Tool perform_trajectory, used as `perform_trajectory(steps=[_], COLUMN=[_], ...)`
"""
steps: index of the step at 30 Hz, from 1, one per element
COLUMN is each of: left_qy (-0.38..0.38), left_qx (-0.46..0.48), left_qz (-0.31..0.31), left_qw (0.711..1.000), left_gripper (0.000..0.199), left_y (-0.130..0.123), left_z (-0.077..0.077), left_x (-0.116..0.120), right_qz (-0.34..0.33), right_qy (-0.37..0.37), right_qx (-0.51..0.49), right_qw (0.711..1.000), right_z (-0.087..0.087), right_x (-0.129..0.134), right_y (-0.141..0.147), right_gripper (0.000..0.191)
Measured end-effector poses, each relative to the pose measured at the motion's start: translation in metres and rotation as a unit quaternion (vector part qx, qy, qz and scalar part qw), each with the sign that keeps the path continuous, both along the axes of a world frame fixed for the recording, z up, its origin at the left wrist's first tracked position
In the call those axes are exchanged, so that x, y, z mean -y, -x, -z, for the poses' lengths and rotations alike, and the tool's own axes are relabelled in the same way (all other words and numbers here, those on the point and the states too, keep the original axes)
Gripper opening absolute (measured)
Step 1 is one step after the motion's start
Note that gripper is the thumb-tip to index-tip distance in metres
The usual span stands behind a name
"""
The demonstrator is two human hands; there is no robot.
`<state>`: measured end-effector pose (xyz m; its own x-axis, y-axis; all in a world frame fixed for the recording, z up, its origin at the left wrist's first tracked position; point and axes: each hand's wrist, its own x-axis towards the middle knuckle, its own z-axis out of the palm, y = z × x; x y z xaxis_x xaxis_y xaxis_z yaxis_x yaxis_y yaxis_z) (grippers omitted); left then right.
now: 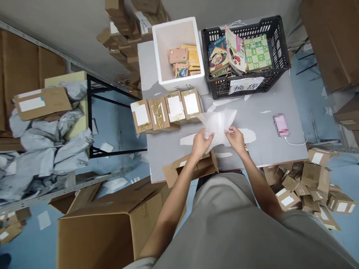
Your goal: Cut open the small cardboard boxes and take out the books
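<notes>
Thin, translucent white plastic wrap (219,125) is stretched between your hands over the flat grey tabletop (269,149). Your left hand (202,144) has its left side pinched, thumb against fingers, and your right hand (237,140) pinches the other side. Open brown cardboard box (209,167) sits partly under your left forearm.

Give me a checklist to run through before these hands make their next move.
1. Left hand gripping the white wrap: ok, fingers pinch its near side.
2. Right hand gripping it too: ok.
3. Anything inside the wrap: cannot tell.
4. Open carton in full view: not ok, the left forearm hides part of it.
5. Pink device clear of both hands: ok, it lies apart, to the right.
</notes>
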<state>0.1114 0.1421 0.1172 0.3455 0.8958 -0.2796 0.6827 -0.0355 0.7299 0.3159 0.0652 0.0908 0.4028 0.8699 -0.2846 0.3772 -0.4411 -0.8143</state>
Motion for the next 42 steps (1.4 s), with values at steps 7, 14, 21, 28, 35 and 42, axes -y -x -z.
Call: perform_trajectory(steps=[7, 14, 21, 28, 35, 42], left_qy=[0.054, 0.049, 0.145, 0.179, 0.167, 0.093], left_qx=[0.187, 0.250, 0.411, 0.422, 0.359, 0.105], left_qz=[0.102, -0.069, -0.048, -0.112, -0.084, 0.012], left_qw=[0.975, 0.965, 0.899, 0.882, 0.914, 0.990], left_gripper=[0.059, 0.086, 0.101, 0.072, 0.074, 0.049], left_y=[-0.014, 0.034, 0.047, 0.053, 0.102, 0.175], left_z=[-0.016, -0.026, -0.050, -0.060, -0.051, -0.037], left_x=[0.060, 0.080, 0.094, 0.134, 0.156, 0.169], right_qz=[0.045, 0.027, -0.143, -0.135, -0.187, -0.419], right_qy=[-0.076, -0.184, -0.148, -0.179, -0.114, -0.062], right_qx=[-0.095, -0.172, -0.234, -0.011, -0.047, -0.054], right_qw=[0.992, 0.967, 0.950, 0.974, 0.975, 0.904], right_z=[-0.036, -0.075, -0.118, -0.102, -0.107, -0.107], right_x=[0.015, 0.041, 0.055, 0.068, 0.082, 0.043], right_y=[0.038, 0.021, 0.043, 0.071, 0.108, 0.138], right_gripper=[0.056, 0.046, 0.047, 0.044, 0.025, 0.029])
